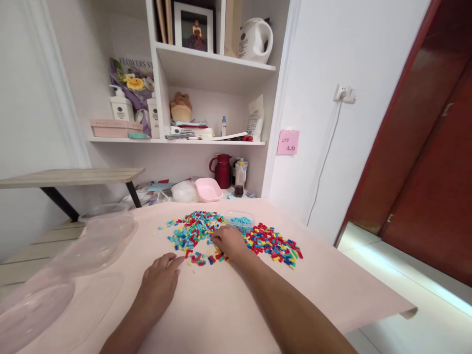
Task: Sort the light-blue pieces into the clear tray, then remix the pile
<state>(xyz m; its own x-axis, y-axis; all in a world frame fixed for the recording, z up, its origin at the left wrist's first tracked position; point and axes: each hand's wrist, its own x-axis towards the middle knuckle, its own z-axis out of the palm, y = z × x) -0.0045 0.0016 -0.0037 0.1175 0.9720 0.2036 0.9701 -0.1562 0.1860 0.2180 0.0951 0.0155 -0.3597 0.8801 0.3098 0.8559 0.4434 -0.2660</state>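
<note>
Both forearms reach forward from the near table [221, 314] edge. Left hand [159, 281] lies palm down on the cloth, fingers together and extended, tips just short of a few stray pieces, holding nothing. Right hand [229, 242] rests among the pieces [195, 231], fingers curled down onto them; whether any is pinched cannot be told. Pieces lie in two loose spreads, one left of the right hand, a second [275, 243] to its right, red, blue, yellow and green mixed. Small tub [239, 220] behind holds light-blue ones only. Judged light, hard, smooth and prone to scatter; best taken singly by fingertip pinch across the short sides. Clear lids [99, 241] lie at left.
</note>
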